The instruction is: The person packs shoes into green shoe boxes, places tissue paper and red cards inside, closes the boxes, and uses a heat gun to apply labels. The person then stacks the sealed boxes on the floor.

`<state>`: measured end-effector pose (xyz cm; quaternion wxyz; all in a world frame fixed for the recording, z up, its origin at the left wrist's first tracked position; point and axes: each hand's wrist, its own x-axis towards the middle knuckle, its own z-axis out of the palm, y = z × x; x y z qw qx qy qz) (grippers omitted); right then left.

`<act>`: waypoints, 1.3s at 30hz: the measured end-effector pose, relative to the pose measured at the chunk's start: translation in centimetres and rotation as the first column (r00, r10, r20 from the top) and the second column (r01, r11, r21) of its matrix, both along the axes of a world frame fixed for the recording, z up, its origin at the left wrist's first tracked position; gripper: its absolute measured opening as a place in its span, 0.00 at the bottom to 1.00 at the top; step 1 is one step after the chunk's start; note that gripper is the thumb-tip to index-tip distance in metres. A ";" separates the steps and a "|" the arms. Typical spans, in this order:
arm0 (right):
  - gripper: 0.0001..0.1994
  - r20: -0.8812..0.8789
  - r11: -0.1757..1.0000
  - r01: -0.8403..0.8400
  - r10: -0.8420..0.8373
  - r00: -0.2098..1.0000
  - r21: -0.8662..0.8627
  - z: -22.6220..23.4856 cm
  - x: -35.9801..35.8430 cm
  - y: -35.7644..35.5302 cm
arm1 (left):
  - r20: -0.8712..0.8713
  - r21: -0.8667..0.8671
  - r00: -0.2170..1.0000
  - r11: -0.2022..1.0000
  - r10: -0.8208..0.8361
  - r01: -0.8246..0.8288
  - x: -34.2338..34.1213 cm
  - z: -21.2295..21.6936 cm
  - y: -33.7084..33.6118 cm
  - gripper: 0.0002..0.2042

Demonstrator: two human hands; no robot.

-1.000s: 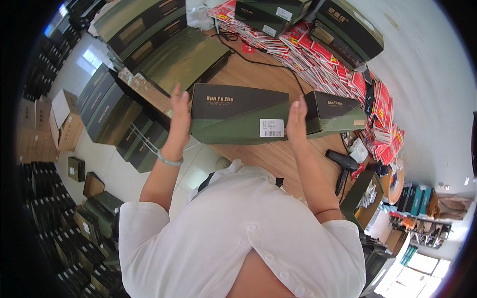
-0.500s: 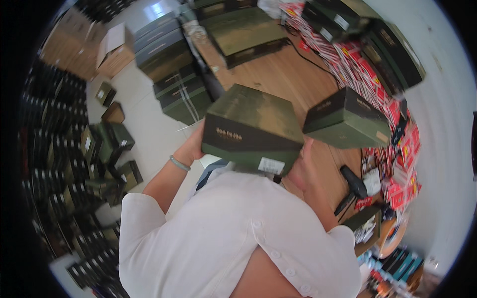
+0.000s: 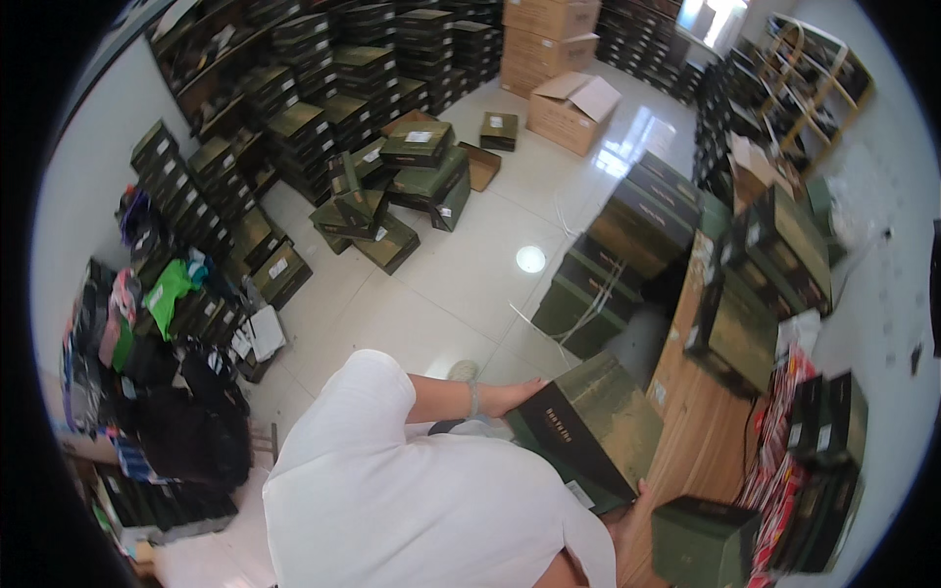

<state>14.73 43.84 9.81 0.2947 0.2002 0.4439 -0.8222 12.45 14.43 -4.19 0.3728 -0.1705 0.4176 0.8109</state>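
I hold a dark green shoebox (image 3: 598, 431) between both hands, lifted off the wooden table (image 3: 701, 461) and close to my chest. My left hand (image 3: 515, 395) presses flat against its left end. My right hand (image 3: 632, 505) grips its lower right end and is mostly hidden by the box and my white shirt. A second dark green box (image 3: 701, 539) stands on the table just right of my right hand.
More green boxes (image 3: 745, 323) lie farther along the table, with red packets (image 3: 784, 431) at its right edge. Stacks of green boxes (image 3: 598, 265) stand on the tiled floor beside the table. Loose boxes (image 3: 412, 176), brown cartons (image 3: 573, 108) and shelving surround the floor.
I have turned left, away from the table, so the view swings over the floor. The shoebox has come off the table and moved with me, still between both hands.
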 end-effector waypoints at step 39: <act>0.40 0.423 -0.182 -0.958 0.903 -0.074 0.222 -5.3 -49.2 -97.5 | 0.408 0.124 0.418 0.404 0.812 -0.906 -12.0 8.4 -71.8 0.41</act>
